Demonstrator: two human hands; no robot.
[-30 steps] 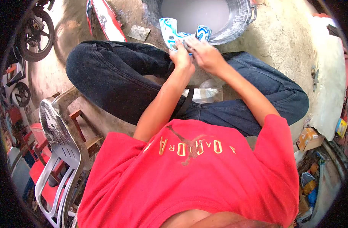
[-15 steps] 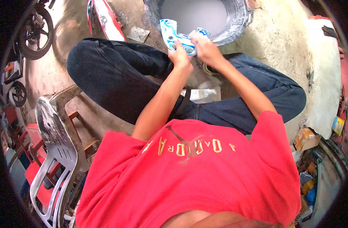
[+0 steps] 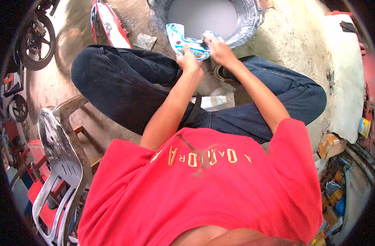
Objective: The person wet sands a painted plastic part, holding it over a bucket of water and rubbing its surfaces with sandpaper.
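Shirt (image 3: 195,201): red, loose.
Sleeves (image 3: 299,141): short, red, at 10 and 2 o'clock.
Chest lettering (image 3: 231,157): gold-edged row, toward 12 o'clock.
Brown print (image 3: 206,160): irregular, crossing the letters from 11 o'clock toward 6.
Trousers (image 3: 120,88): long, seamed, near-black at 10 o'clock, bluer at 2.

The right hand (image 3: 218,50) covers one end of the blue-and-white part (image 3: 187,43); its fingertips are indistinct. The part conceals some left hand (image 3: 188,62) fingers. The top edge cuts off the tub (image 3: 247,25). Print on the yellow packet (image 3: 364,127) is illegibly small.
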